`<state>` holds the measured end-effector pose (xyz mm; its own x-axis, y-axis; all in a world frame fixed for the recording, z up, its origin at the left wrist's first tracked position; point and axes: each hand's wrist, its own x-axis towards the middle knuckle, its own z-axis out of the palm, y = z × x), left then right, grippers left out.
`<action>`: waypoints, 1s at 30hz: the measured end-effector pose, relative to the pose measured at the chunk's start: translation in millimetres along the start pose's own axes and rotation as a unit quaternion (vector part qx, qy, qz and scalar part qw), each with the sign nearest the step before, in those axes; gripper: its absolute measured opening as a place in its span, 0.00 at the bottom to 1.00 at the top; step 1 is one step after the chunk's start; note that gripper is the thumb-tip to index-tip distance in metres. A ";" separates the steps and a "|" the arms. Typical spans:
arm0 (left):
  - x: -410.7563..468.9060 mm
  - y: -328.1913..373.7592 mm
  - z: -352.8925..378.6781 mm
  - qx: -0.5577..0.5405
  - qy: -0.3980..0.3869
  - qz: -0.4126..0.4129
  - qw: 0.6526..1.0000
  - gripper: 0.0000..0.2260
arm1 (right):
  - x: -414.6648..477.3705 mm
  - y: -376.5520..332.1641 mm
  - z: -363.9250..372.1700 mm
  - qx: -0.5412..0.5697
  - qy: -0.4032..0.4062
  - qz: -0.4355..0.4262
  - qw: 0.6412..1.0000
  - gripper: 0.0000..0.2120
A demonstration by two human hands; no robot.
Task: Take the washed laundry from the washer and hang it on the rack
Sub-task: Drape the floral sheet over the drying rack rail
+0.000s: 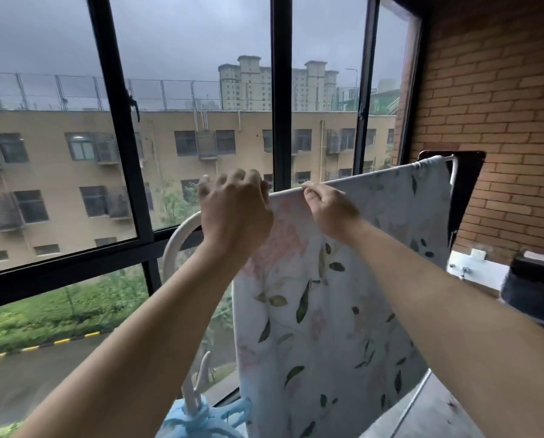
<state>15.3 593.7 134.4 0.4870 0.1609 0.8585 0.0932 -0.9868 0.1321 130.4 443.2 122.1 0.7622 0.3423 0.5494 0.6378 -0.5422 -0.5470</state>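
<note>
A pale floral sheet point(343, 311) with green leaves and pink blooms hangs over the white top bar of the drying rack point(444, 158), which slopes up to the right. My left hand point(234, 213) curls over the bar at the sheet's left corner, its fingertips hidden behind the edge. My right hand point(329, 208) pinches the sheet's top fold on the bar, just to the right of the left hand. The rack's curved white end point(177, 238) shows below my left wrist. No washer is in view.
Black-framed balcony windows point(280, 90) stand right behind the rack. A brick wall point(501, 105) closes the right side, with a white box point(472, 270) and a dark object point(536, 286) by it. A blue and white plastic hanger point(201, 412) sits at the bottom.
</note>
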 end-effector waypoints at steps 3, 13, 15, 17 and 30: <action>17.4 50.2 32.6 0.020 -0.053 0.090 0.994 0.10 | 16.0 36.5 -18.0 -0.045 -0.021 0.006 0.999 0.20; 85.9 169.1 168.3 0.057 -0.128 0.064 0.988 0.11 | 52.7 182.8 -99.5 -0.120 -0.097 0.009 0.988 0.23; 92.3 189.5 192.9 0.054 -0.133 0.062 0.988 0.12 | 62.9 208.5 -115.0 -0.121 -0.095 0.013 0.988 0.22; 99.6 214.6 220.9 0.059 -0.138 0.066 0.986 0.13 | 76.4 240.0 -129.3 -0.116 -0.095 0.018 0.989 0.22; 165.0 301.0 355.2 0.046 -0.150 0.084 0.984 0.13 | 159.9 372.4 -159.0 -0.121 -0.052 0.042 0.990 0.21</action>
<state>432.1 328.7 139.8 0.7360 0.0068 0.6769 0.0611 -0.9965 -0.0564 472.2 174.0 106.6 0.8270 0.3586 0.4330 0.5357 -0.7364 -0.4133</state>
